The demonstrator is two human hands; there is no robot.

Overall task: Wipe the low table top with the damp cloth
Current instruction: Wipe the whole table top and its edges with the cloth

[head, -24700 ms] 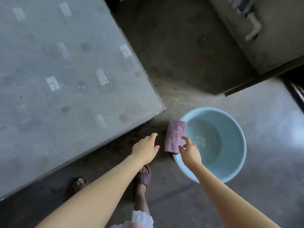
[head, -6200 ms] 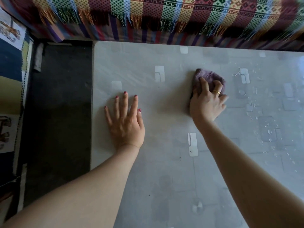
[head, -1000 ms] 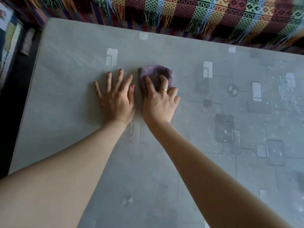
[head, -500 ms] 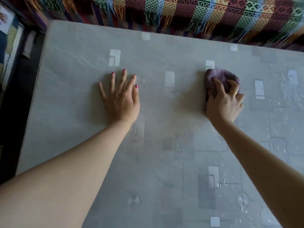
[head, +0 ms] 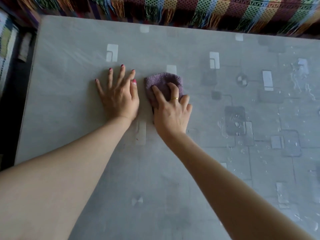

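The low table top (head: 65, 104) is grey with a pattern of pale squares and fills most of the view. A bunched purple cloth (head: 163, 80) lies on it left of centre, toward the far edge. My right hand (head: 170, 113) presses down on the cloth with its fingers spread over it; the thumb is hidden. My left hand (head: 119, 97) rests flat on the table just left of the cloth, fingers spread, almost touching my right hand.
A striped, fringed woven cover (head: 190, 9) hangs along the table's far edge. Water drops and streaks (head: 235, 123) lie on the right part of the top. A dark floor gap (head: 10, 104) runs along the table's left edge.
My right hand has slid the cloth leftward across the table, from the right of centre to beside my left hand. My left hand has stayed in place.
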